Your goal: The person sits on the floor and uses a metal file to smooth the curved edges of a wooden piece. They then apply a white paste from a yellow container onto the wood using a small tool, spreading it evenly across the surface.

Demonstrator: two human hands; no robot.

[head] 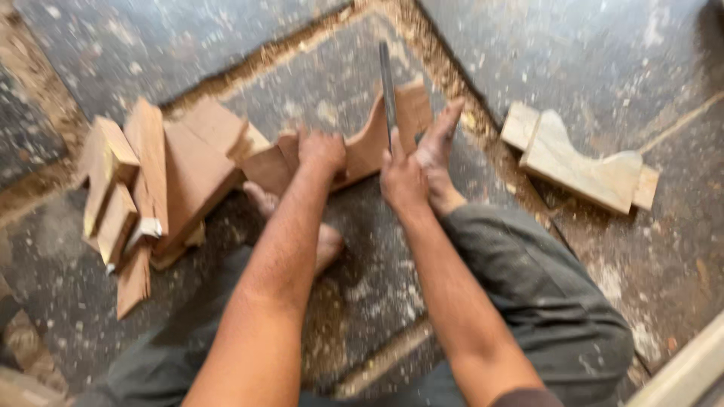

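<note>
Left hand (320,151): closed over the top edge of a curved wooden piece (362,147), fingers wrapped over the far side, steadying it upright on the floor (603,60).

Right hand (402,179): closed around the lower end of a long, narrow dark metal file (388,90); the tool runs up and away from the hand and lies against the curved cut of the wooden piece. The exact point of contact is blurred.

Curved wooden piece: reddish-brown, with a scalloped profile, standing on edge in the middle of the view, between the two hands. Its right end rests against the person's right foot (437,154); the left foot (302,226) lies below it, partly hidden by the left forearm.

Stack of wooden offcuts (162,181): flat blocks and boards, same reddish tone, piled loosely at the left, just beside the left end of the curved piece.

Pale wooden bracket (584,162): lighter in colour, of similar scalloped shape, lying flat on the floor at the right, well apart from the hands.

Floor: dark speckled stone slabs, with sawdust gathered along the joints and scattered about the feet.

Clothing: grey trousers (543,294) on the bent right leg, lower right.
</note>
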